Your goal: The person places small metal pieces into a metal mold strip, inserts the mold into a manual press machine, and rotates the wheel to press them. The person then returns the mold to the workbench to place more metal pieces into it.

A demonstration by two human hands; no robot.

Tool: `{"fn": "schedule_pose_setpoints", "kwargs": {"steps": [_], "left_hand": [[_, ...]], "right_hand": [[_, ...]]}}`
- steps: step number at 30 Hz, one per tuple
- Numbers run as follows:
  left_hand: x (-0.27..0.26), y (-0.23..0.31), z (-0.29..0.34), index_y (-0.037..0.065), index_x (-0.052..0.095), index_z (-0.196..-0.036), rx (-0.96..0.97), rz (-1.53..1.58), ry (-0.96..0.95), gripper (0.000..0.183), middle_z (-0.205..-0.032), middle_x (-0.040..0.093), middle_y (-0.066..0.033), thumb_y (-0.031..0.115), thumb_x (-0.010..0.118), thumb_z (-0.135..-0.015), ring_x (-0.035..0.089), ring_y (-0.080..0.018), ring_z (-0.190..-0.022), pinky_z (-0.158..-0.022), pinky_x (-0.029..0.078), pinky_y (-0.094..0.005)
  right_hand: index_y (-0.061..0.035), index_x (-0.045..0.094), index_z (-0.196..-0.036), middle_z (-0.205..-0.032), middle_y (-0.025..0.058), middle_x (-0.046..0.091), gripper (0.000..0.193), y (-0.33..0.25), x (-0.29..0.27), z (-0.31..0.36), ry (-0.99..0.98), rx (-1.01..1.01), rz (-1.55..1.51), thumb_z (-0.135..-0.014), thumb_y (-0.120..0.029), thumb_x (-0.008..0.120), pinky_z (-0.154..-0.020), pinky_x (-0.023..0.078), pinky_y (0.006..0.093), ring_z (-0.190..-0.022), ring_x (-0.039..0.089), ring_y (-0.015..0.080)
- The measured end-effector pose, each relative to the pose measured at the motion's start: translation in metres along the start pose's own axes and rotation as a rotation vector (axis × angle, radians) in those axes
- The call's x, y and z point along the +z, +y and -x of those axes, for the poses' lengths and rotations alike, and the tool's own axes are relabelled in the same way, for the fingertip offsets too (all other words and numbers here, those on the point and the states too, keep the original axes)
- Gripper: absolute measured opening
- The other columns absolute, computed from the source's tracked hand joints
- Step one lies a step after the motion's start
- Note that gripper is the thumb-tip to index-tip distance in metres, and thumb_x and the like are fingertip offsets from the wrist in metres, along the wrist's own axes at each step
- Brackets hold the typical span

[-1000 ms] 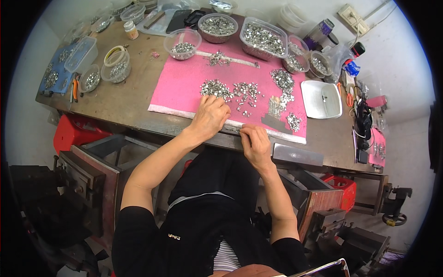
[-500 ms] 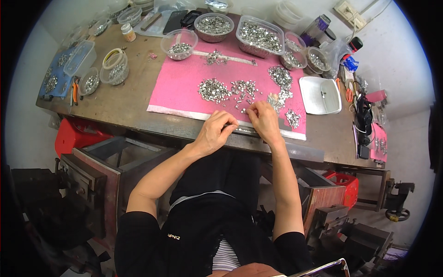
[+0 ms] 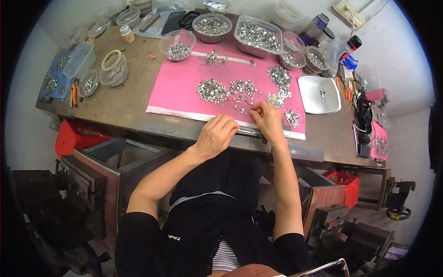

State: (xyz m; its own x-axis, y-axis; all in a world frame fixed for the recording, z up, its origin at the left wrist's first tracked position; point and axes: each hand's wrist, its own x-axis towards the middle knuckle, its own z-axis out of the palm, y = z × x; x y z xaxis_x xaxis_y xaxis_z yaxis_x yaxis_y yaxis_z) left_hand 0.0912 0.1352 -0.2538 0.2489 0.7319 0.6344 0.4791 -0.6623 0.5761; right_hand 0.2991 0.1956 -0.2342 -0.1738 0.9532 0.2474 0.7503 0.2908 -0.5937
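Observation:
Above the front edge of the pink mat [image 3: 173,90], my left hand [image 3: 217,133] is closed, thumb against curled fingers; whatever it grips is too small or hidden to name. Just to its right, my right hand [image 3: 268,121] has its fingertips pinched together low over the mat, and I cannot make out what is in them. Between the hands a narrow strip lined with small shiny pieces [image 3: 249,131] lies along the table's edge. Beyond my fingers are loose small silvery metal pieces [image 3: 242,88] and a larger pile [image 3: 212,91]; more heaps [image 3: 279,77] lie to the right.
A white square tray [image 3: 319,95] with a few pieces stands right of the mat. Tubs of metal pieces [image 3: 258,38] line the back. Orange-handled pliers [image 3: 74,93] lie at left; scissors [image 3: 349,94] and cables at right. Red stools [image 3: 69,138] sit below the table.
My right hand has drawn slightly right and toward me, off the loose pieces. My left hand has dipped a little nearer, its fingers more closed up.

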Motion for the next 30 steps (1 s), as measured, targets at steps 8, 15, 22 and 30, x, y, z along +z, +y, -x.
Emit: {"fn": "schedule_pose_setpoints", "kwargs": {"steps": [8, 15, 22, 30], "left_hand": [[-0.010, -0.007, -0.002, 0.006, 0.071, -0.101, 0.054, -0.067, 0.010, 0.017, -0.094, 0.069, -0.0080, 0.011, 0.075, -0.085, 0.063, -0.0296, -0.090, -0.081, 0.048, -0.0418], [-0.029, -0.055, -0.038, 0.010, 0.068, -0.093, -0.033, -0.292, -0.123, 0.012, -0.089, 0.060, -0.0051, 0.016, 0.075, -0.085, 0.055, -0.0257, -0.093, -0.087, 0.039, -0.0414], [-0.016, -0.066, -0.044, 0.009, 0.070, -0.090, 0.067, -0.375, -0.147, 0.010, -0.089, 0.060, -0.0057, 0.018, 0.074, -0.086, 0.055, -0.0248, -0.093, -0.091, 0.038, -0.0428], [-0.018, -0.066, -0.042, 0.011, 0.069, -0.090, 0.115, -0.366, -0.128, 0.006, -0.087, 0.060, -0.0037, 0.015, 0.072, -0.087, 0.055, -0.0243, -0.091, -0.093, 0.038, -0.0433]], "right_hand": [[0.0008, 0.069, -0.091, -0.088, 0.0173, 0.069, 0.015, 0.006, -0.004, -0.001, -0.023, 0.010, 0.016, -0.085, -0.010, 0.077, -0.070, 0.054, 0.0404, -0.076, 0.069, 0.0315], [0.0013, 0.066, -0.093, -0.088, 0.0151, 0.066, 0.007, -0.035, -0.009, 0.044, -0.005, -0.178, -0.261, -0.088, 0.001, 0.070, -0.071, 0.052, 0.0392, -0.080, 0.066, 0.0318], [-0.0007, 0.065, -0.093, -0.089, 0.0122, 0.065, 0.012, -0.032, 0.006, 0.053, 0.079, -0.281, -0.163, -0.084, 0.002, 0.073, -0.075, 0.049, 0.0401, -0.082, 0.062, 0.0317], [-0.0025, 0.064, -0.099, -0.094, 0.0107, 0.065, 0.019, -0.034, 0.013, 0.060, 0.198, -0.448, 0.086, -0.082, 0.002, 0.073, -0.076, 0.049, 0.0409, -0.084, 0.063, 0.0294]]}}
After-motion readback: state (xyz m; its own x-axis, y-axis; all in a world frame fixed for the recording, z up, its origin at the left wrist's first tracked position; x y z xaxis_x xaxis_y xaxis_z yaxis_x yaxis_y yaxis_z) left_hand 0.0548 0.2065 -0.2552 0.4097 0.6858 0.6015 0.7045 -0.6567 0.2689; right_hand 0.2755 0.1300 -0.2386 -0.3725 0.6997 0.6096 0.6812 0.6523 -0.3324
